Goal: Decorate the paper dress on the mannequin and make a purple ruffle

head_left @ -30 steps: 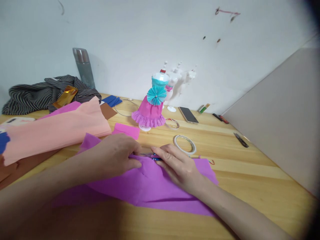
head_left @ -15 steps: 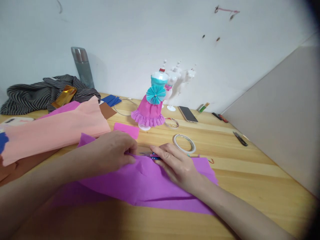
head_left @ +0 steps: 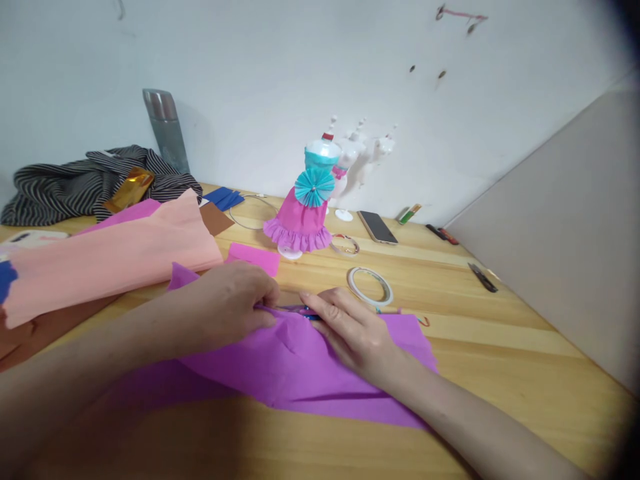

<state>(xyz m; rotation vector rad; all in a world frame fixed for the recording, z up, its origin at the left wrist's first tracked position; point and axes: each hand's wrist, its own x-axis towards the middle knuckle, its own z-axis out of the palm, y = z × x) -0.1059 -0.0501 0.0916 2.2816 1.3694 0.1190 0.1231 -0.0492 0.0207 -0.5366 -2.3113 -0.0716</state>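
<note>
Purple crepe paper point(head_left: 295, 363) lies spread over the wooden table in front of me. My left hand point(head_left: 240, 297) is closed, pinching the paper's far edge between thumb and fingers. In my right hand point(head_left: 353, 327) is a small pair of scissors point(head_left: 311, 314), mostly hidden by the fingers. Its blades point left along the paper's edge, close to the left fingertips. Just beyond the hands lies a bright pink piece of paper point(head_left: 255, 258). A small dress form point(head_left: 303, 210) stands behind it, in a pink ruffled skirt with a turquoise rosette.
Peach crepe paper point(head_left: 120, 247) and striped cloth point(head_left: 65, 190) cover the left side, near a grey bottle point(head_left: 170, 137). Rightward lie a tape roll point(head_left: 370, 287), a phone point(head_left: 377, 227) and a utility knife point(head_left: 483, 277). White dress forms point(head_left: 349, 153) stand at the wall.
The scissor blades show less now, closer in to the paper beside my left fingers. Both hands keep their grips. The view has shifted slightly.
</note>
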